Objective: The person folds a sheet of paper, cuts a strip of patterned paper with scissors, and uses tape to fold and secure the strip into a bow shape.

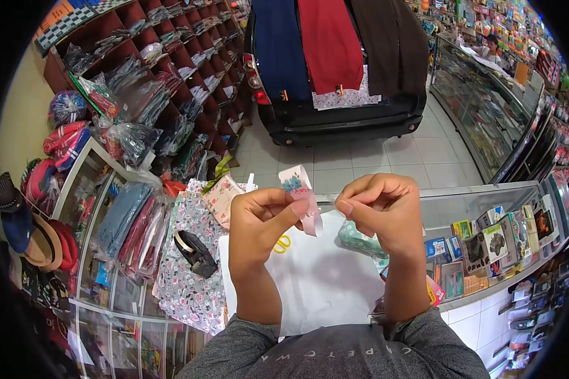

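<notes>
My left hand pinches a pale pink strip with a blue-green floral print; the strip curls above and below the fingertips. My right hand is closed in a pinch just to the right, fingertips pointing at the strip. A faint, thin, pale bit shows at those fingertips, too small to name. Below both hands lies a white sheet of paper. Yellow scissor handles peek out beside my left wrist. Under my right hand sits a green patterned bundle, partly hidden by it.
A black tape dispenser rests on floral wrapping paper at left. Boxed goods fill the glass counter at right. Beyond the counter stands a dark car rear draped with cloths. Shelves of bagged clothes rise at far left.
</notes>
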`<state>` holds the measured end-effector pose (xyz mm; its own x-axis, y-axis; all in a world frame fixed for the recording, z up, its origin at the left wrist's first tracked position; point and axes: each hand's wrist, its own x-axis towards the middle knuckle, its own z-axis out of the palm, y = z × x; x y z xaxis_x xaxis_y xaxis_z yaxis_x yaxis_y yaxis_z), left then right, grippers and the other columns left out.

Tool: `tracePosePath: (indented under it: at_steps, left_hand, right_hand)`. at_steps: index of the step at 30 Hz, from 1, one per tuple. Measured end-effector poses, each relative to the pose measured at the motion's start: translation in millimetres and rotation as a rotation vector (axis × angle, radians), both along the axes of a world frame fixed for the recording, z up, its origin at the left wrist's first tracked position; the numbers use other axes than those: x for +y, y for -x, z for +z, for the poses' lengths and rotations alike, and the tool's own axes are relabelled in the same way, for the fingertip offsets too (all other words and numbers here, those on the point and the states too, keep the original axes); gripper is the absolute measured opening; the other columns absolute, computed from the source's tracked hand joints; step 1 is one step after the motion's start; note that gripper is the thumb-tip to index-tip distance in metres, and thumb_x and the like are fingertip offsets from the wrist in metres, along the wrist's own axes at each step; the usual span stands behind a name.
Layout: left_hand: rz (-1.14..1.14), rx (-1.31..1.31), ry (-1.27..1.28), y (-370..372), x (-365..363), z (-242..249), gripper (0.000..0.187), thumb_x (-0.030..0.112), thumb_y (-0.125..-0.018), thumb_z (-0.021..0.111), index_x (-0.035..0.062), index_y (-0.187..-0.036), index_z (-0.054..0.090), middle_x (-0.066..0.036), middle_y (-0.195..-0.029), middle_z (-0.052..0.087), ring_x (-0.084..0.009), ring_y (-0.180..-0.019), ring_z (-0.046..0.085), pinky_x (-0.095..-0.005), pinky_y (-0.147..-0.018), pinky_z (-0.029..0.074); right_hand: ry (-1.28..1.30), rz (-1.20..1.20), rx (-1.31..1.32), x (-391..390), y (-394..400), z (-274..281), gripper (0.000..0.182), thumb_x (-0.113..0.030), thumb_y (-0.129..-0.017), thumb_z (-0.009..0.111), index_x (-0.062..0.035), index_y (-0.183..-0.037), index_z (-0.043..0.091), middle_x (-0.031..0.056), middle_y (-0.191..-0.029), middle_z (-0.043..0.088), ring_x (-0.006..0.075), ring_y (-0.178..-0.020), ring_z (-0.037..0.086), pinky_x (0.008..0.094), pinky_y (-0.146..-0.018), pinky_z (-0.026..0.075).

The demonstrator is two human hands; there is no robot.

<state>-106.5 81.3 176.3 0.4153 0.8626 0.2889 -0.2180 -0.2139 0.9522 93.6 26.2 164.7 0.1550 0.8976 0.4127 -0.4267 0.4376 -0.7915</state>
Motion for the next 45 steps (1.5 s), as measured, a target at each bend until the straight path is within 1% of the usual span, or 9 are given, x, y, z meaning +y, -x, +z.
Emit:
tracePosePath:
  at_steps: [5, 6, 7, 9, 12, 15, 27, 36, 45]
  left_hand:
    - [0.060, -0.002, 0.030, -6, 0, -4, 0.017, 0.006, -0.086, 0.074, -0.0085, -0.093, 0.069, -0.014, -0.084, 0.072, -0.0162, -0.072, 0.070, -0.0285, -0.067, 0.059]
    - [0.084, 0.017, 0.023, -6, 0, -4, 0.016, 0.006, -0.086, 0.074, -0.0079, -0.093, 0.069, -0.013, -0.084, 0.072, -0.0160, -0.073, 0.070, -0.0280, -0.067, 0.058]
    - [0.085, 0.016, 0.022, -7, 0, -4, 0.016, 0.006, -0.086, 0.074, -0.0079, -0.093, 0.069, -0.013, -0.084, 0.072, -0.0160, -0.073, 0.070, -0.0280, -0.067, 0.058]
    - [0.080, 0.004, 0.025, -9, -1, -4, 0.016, 0.006, -0.086, 0.074, -0.0076, -0.093, 0.069, -0.013, -0.085, 0.072, -0.0160, -0.074, 0.070, -0.0275, -0.067, 0.058]
    - [0.073, 0.037, 0.019, -9, 0, -4, 0.016, 0.005, -0.086, 0.074, -0.0076, -0.094, 0.069, -0.013, -0.085, 0.072, -0.0160, -0.075, 0.071, -0.0277, -0.067, 0.059]
    - [0.038, 0.007, 0.013, -10, 0, -7, 0.016, 0.006, -0.086, 0.074, -0.0075, -0.095, 0.069, -0.012, -0.085, 0.072, -0.0151, -0.074, 0.070, -0.0270, -0.067, 0.058]
    - [0.022, -0.021, 0.034, -12, -3, -7, 0.016, 0.006, -0.087, 0.073, -0.0063, -0.096, 0.070, -0.011, -0.086, 0.073, -0.0132, -0.076, 0.070, -0.0246, -0.067, 0.056]
    - [0.048, -0.031, 0.016, -14, -5, -5, 0.017, 0.007, -0.087, 0.073, -0.0059, -0.098, 0.070, -0.010, -0.086, 0.073, -0.0115, -0.075, 0.069, -0.0234, -0.066, 0.055]
    - [0.073, -0.074, -0.005, -20, -7, -8, 0.019, 0.007, -0.088, 0.073, -0.0072, -0.101, 0.069, -0.009, -0.089, 0.072, -0.0098, -0.078, 0.067, -0.0217, -0.068, 0.053]
  right_hand:
    - [-0.013, 0.091, 0.003, -2, 5, 3, 0.015, 0.013, -0.076, 0.074, 0.0036, -0.074, 0.062, 0.0194, -0.087, 0.071, 0.0138, -0.076, 0.068, 0.0233, -0.063, 0.053]
    - [-0.035, 0.009, -0.025, -1, 11, 2, 0.022, 0.013, -0.072, 0.076, -0.0007, -0.071, 0.059, 0.0191, -0.082, 0.069, 0.0113, -0.062, 0.062, 0.0219, -0.053, 0.048]
    - [-0.035, 0.010, -0.026, -1, 10, 1, 0.022, 0.013, -0.072, 0.076, -0.0007, -0.071, 0.059, 0.0191, -0.082, 0.069, 0.0113, -0.062, 0.062, 0.0219, -0.053, 0.048]
    - [-0.050, 0.072, -0.070, -1, 8, 0, 0.013, 0.012, -0.077, 0.074, 0.0048, -0.076, 0.063, 0.0204, -0.087, 0.071, 0.0182, -0.078, 0.071, 0.0242, -0.063, 0.057]
    - [-0.092, 0.090, -0.069, 2, 8, -4, 0.012, 0.011, -0.077, 0.074, 0.0056, -0.078, 0.063, 0.0201, -0.086, 0.071, 0.0193, -0.079, 0.071, 0.0242, -0.063, 0.058]
    - [-0.024, 0.028, -0.079, 0, 12, 0, 0.012, 0.010, -0.077, 0.074, 0.0062, -0.078, 0.063, 0.0200, -0.086, 0.071, 0.0188, -0.077, 0.071, 0.0240, -0.063, 0.058]
    - [-0.054, -0.155, -0.167, 4, 17, -2, 0.013, 0.009, -0.078, 0.075, 0.0050, -0.080, 0.063, 0.0155, -0.084, 0.070, 0.0140, -0.073, 0.068, 0.0203, -0.056, 0.055]
    - [-0.048, -0.224, -0.145, 9, 22, -2, 0.014, 0.008, -0.078, 0.075, 0.0051, -0.079, 0.062, 0.0122, -0.083, 0.067, 0.0134, -0.074, 0.067, 0.0222, -0.059, 0.057]
    - [-0.053, -0.265, -0.037, 13, 27, -5, 0.015, 0.010, -0.078, 0.075, 0.0053, -0.079, 0.061, 0.0132, -0.084, 0.067, 0.0139, -0.074, 0.067, 0.0243, -0.062, 0.060]
